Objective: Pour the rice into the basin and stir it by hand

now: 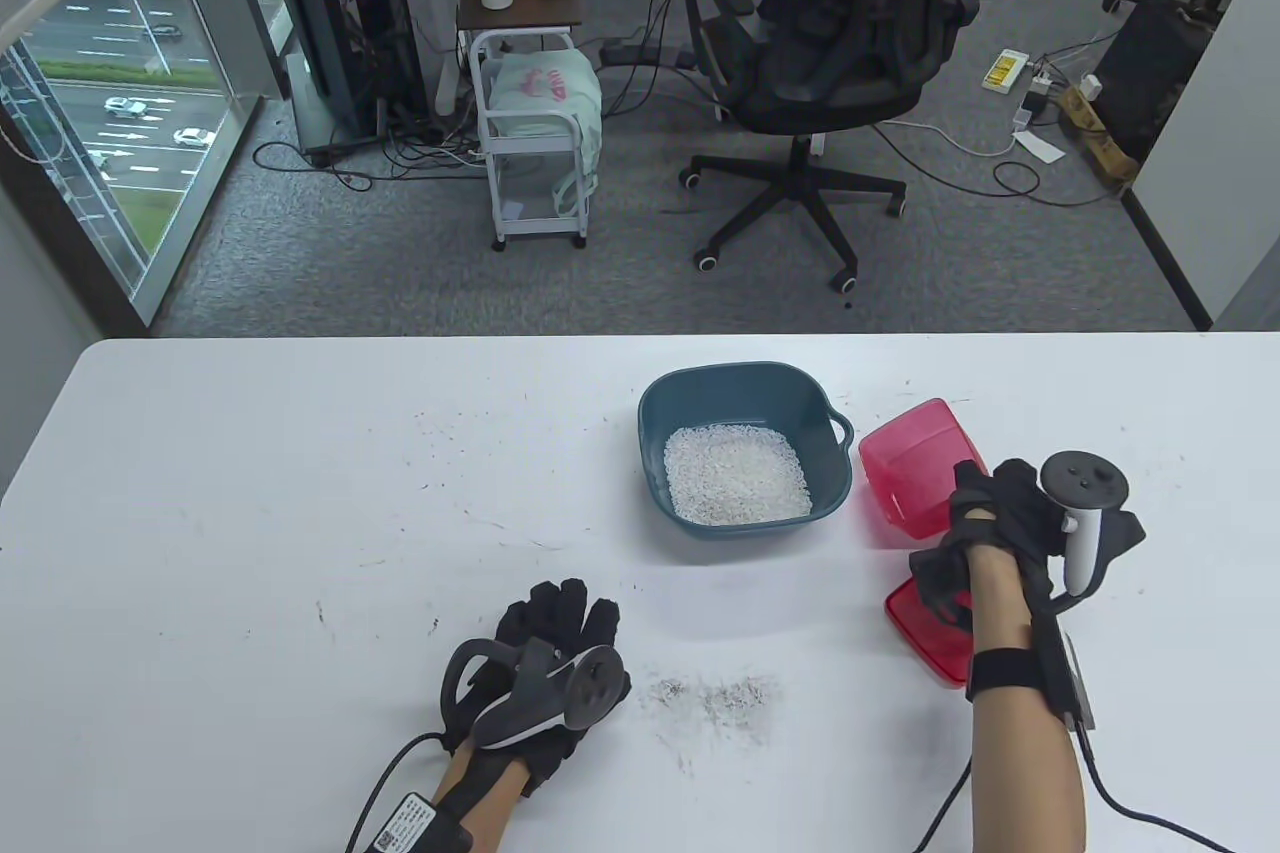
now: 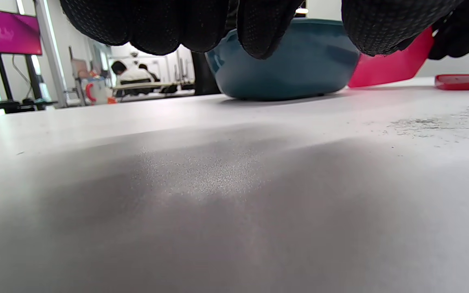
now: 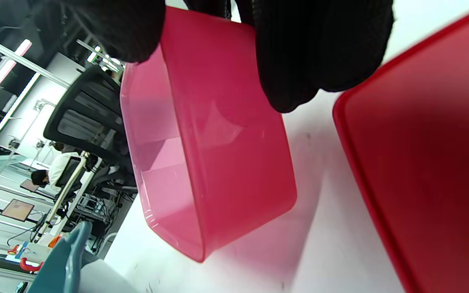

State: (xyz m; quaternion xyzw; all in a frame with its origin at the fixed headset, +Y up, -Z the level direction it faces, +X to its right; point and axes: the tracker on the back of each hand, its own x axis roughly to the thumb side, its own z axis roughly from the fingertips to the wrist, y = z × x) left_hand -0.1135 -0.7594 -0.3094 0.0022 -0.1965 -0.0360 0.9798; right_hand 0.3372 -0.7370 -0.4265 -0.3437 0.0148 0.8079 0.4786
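White rice [image 1: 737, 487] lies in the teal plastic basin [image 1: 742, 385] on the white table [image 1: 250, 493]. The right hand [image 1: 985, 523] grips a tilted, seemingly empty translucent pink plastic container [image 1: 910, 463] just beside the basin, near its flat red lid [image 1: 925, 628]. The left hand [image 1: 550, 653] rests open and empty on the table, probably free to stir.

Glossy translucent plastic box [image 1: 912, 468]; smooth matt basin [image 1: 740, 413]; scuffed table [image 1: 300, 493].
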